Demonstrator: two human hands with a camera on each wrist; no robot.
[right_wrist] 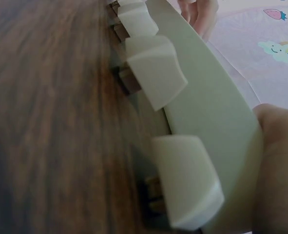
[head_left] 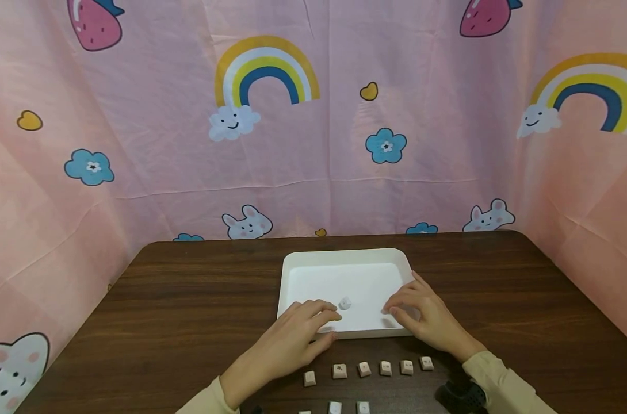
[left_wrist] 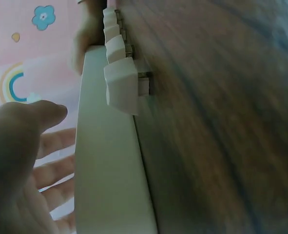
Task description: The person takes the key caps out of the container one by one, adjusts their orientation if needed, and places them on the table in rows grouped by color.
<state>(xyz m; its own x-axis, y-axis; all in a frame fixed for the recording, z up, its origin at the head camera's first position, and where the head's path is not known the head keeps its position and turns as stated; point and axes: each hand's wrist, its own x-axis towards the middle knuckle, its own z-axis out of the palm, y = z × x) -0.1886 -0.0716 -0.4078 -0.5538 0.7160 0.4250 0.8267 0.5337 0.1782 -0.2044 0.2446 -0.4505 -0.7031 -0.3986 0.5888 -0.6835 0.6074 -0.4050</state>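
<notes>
A shallow white tray (head_left: 344, 333) lies on the brown table, with one small whitish piece (head_left: 344, 303), blurred, inside it. My left hand (head_left: 298, 339) reaches over the tray's near left edge, fingers loosely extended. Thumb and fingers stand apart in the left wrist view, with nothing seen between them. Over the tray's right side is my right hand (head_left: 427, 319), index finger and thumb bent close together. Whether they pinch anything is unclear; the tray wall (right_wrist: 217, 112) hides the fingertips in the right wrist view. White keycaps (head_left: 339, 371) stand in a row before the tray.
More white keycaps (head_left: 363, 407) lie nearer me, partly cut off by the frame's bottom edge. A black object (head_left: 461, 397) sits by the right sleeve. Brown tabletop (head_left: 189, 310) extends on both sides, and a patterned pink curtain (head_left: 163, 115) surrounds the table.
</notes>
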